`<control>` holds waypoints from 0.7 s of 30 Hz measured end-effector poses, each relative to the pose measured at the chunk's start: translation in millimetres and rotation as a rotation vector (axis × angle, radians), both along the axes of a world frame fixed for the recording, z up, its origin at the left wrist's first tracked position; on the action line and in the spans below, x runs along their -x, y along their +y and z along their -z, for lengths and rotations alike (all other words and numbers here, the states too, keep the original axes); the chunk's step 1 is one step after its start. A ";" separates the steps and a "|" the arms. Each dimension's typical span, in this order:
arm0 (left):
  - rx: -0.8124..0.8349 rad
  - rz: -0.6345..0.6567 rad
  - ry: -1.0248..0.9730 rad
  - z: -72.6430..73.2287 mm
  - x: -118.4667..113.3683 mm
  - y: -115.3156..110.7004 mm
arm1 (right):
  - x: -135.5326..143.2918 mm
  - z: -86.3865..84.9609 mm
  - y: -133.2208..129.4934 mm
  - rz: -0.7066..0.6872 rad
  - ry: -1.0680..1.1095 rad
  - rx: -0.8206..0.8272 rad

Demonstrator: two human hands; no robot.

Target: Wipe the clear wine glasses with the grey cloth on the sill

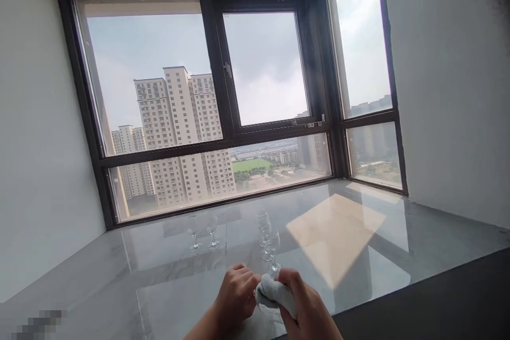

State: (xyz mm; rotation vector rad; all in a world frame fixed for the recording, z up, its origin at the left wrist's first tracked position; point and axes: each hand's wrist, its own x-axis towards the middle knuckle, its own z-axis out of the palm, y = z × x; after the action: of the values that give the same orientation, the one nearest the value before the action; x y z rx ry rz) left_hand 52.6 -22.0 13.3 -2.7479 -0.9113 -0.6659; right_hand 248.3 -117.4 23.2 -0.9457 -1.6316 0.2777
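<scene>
Dark window frame (159,152) bordered a bright view of tower blocks (179,106) far beyond the cloth (274,292), and a glossy sill (179,281) spread out around and beneath it. Pale grey and bunched thick, the cloth was up between the two hands, over the near part of the sill. On the cloth's right, the right hand (305,305) pinched the folds between thumb and fingers, likely so that they would hold as a firm wad. Just to the cloth's left, the left hand (239,289) had its fingers curled in against the end of the wad, seemingly to steady something; a glint there hinted at something clear, but the fingers hid it, and I could not tell what that grip had closed on. Just beyond the cloth, overlapping stemmed glasses (273,247) stood in a close cluster; farther beyond, to the cloth's left, a pair of glasses (212,232) stood side by side. All were upright on their feet, probably for stability, and away from the cloth's near side, perhaps to give the hands room
</scene>
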 end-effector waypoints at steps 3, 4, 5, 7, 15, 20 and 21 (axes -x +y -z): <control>-0.088 0.072 -0.068 3.5 -0.3 1.1 | -11.0 -5.1 -1.2 0.152 0.083 -0.003; -0.106 0.090 -0.123 4.8 -0.4 2.1 | -14.1 -4.6 -0.2 0.190 0.103 0.009; -0.115 0.104 -0.182 6.0 -0.6 3.1 | -16.1 -3.1 1.2 0.211 0.118 0.025; -0.093 0.107 -0.280 7.6 -1.0 4.3 | -15.8 1.8 3.7 0.197 0.133 0.059; 0.146 -0.037 -0.395 9.7 -1.1 5.6 | 11.4 -5.2 -8.3 0.060 0.270 0.065; -0.001 -0.076 -0.279 10.4 -0.2 6.7 | 4.0 -15.7 -12.3 0.133 0.250 0.058; -0.022 -0.073 -0.247 9.5 -0.3 6.1 | 0.1 -16.5 -11.8 0.160 0.237 0.066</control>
State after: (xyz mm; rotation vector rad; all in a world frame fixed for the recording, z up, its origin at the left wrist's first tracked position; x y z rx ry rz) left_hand 52.9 -16.0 3.9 -2.6382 -1.0398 -1.0117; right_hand 248.2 -129.2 39.7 -1.0460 -1.3293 0.3221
